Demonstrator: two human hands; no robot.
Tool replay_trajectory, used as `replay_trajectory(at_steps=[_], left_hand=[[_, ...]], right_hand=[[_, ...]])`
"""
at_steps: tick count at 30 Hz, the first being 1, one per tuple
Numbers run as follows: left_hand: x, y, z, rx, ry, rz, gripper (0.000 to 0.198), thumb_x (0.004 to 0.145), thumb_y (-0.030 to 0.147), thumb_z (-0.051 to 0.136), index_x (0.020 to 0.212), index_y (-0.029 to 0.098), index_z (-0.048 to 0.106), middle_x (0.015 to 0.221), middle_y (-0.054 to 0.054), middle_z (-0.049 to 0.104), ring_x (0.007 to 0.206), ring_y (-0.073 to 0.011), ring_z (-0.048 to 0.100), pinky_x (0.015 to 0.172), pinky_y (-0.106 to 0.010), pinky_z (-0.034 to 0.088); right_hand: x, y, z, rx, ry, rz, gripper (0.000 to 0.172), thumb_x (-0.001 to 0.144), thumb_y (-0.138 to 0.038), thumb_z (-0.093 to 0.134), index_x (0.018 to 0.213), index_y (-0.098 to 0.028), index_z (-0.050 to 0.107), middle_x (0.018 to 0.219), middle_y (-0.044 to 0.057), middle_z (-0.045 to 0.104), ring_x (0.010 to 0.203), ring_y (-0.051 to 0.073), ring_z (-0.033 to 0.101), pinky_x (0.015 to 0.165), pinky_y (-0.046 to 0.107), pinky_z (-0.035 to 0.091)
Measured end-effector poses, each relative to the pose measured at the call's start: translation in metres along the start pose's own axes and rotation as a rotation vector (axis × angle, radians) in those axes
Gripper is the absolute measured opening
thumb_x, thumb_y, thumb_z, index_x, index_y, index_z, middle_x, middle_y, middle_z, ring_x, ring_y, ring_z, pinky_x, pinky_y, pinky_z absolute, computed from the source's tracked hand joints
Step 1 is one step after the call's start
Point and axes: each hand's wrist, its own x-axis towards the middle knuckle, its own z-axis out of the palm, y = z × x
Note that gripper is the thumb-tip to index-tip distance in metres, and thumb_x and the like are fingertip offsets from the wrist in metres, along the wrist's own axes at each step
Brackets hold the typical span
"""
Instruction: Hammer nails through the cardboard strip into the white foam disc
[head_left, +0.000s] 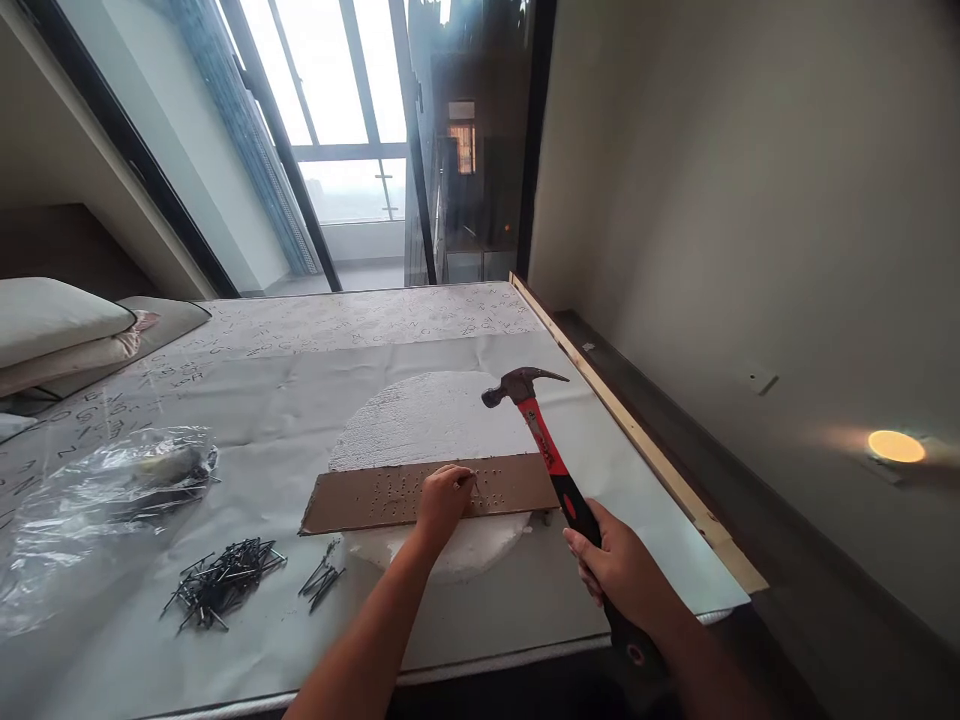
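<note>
Two pillows point(56, 325) lie stacked far to the left of the cardboard strip point(360, 502), at the bed's edge; nearer the strip, still well to its left, sits a crumpled clear plastic bag point(105, 490); just below the strip's left end lies a loose heap of dark nails point(225, 580), with a smaller bunch point(322, 580) beside it. The strip itself, dotted with rows of small holes, lies flat across a round white foam disc point(420, 420) on the paper-covered bed. The left hand point(442, 502) rests on the strip's middle, fingertips pinched together on a thin nail point(473, 480), barely visible; right of it the hammer point(551, 458) is raised above the strip's right end, head tilted to the left; the right hand point(622, 572) is clamped around its red-and-black handle; further right a wooden slat point(637, 440) runs along the bed's edge.
</note>
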Motion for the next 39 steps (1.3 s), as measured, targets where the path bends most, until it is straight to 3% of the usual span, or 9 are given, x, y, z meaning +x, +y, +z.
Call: replay_trajectory(at_steps=[21, 29, 35, 39], left_hand=[[-0.001, -0.006, -0.006, 0.008, -0.010, 0.026, 0.014, 0.073, 0.022, 0.054, 0.073, 0.018, 0.067, 0.076, -0.004, 0.067, 0.071, -0.0145, 0.059, 0.068, -0.024, 0.045], [-0.004, -0.009, -0.001, -0.039, 0.017, 0.060, 0.015, 0.074, 0.019, 0.053, 0.071, 0.019, 0.068, 0.075, -0.003, 0.066, 0.068, -0.0123, 0.059, 0.063, -0.022, 0.045], [-0.006, -0.017, 0.003, -0.050, 0.035, 0.103, 0.014, 0.073, 0.015, 0.055, 0.069, 0.019, 0.068, 0.074, -0.002, 0.066, 0.069, -0.0120, 0.060, 0.065, -0.021, 0.044], [-0.007, -0.020, 0.005, -0.037, 0.031, 0.094, 0.013, 0.072, 0.014, 0.056, 0.070, 0.018, 0.068, 0.073, -0.003, 0.066, 0.069, -0.0125, 0.059, 0.063, -0.022, 0.043]], right_hand=[[-0.001, -0.001, 0.006, -0.043, -0.069, 0.044, 0.032, 0.078, -0.038, 0.047, 0.104, -0.020, 0.047, 0.047, -0.008, 0.037, 0.035, 0.011, 0.038, 0.034, 0.023, 0.038], [-0.015, -0.007, 0.010, -0.338, -0.011, 0.002, 0.032, 0.079, -0.038, 0.043, 0.101, -0.017, 0.052, 0.046, -0.008, 0.033, 0.039, 0.010, 0.034, 0.038, 0.021, 0.029], [-0.036, -0.005, 0.011, -0.540, -0.069, -0.043, 0.037, 0.083, -0.038, 0.035, 0.108, -0.017, 0.052, 0.066, 0.002, 0.057, 0.061, 0.018, 0.053, 0.056, 0.026, 0.040], [-0.046, -0.007, 0.007, -0.583, -0.096, -0.022, 0.038, 0.083, -0.036, 0.035, 0.111, -0.016, 0.051, 0.077, 0.006, 0.063, 0.069, 0.021, 0.058, 0.063, 0.027, 0.043]])
